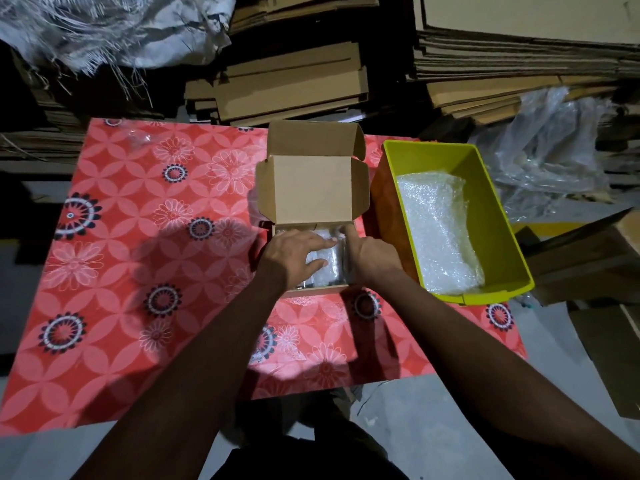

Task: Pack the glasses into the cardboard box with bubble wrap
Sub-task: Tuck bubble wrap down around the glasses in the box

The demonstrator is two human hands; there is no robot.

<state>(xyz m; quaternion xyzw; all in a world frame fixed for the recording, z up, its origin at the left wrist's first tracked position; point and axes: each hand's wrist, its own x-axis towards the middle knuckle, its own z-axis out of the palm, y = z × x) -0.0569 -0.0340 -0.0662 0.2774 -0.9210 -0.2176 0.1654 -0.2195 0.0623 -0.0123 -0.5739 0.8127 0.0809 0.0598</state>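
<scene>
**Now: both hands in the open carton, on wrapped glasses**

Leftmost, the table under a red floral tablecloth [114, 258]; a small clear item near its far left corner, too faint to identify.

Left hand [294, 256]: palm down over the near half of the cardboard box [313, 192], fingers nearly straight and laid flat, pointing right, on top of a bubble-wrapped glass [327, 263]. Thumb tip also lies on the wrap. Pressing, not curled round it.

The wrapped glass lies on its side inside the box, long axis running near-to-far. Which end is the mouth cannot be told through the wrap. Another wrapped piece seems to lie at its right, against the box wall, mostly hidden.

Box lid stands open, tilted away from the person, flaps out to both sides.

Right hand [369, 252]: at the box's right inner edge, index finger extended toward the far end and touching the wrap; remaining fingers tucked out of sight, so whether they hold anything cannot be told.

Right of the box, touching or nearly so, a yellow-green plastic bin [498, 216] holding a loose sheet of bubble wrap [438, 233], long axis also near-to-far.
</scene>
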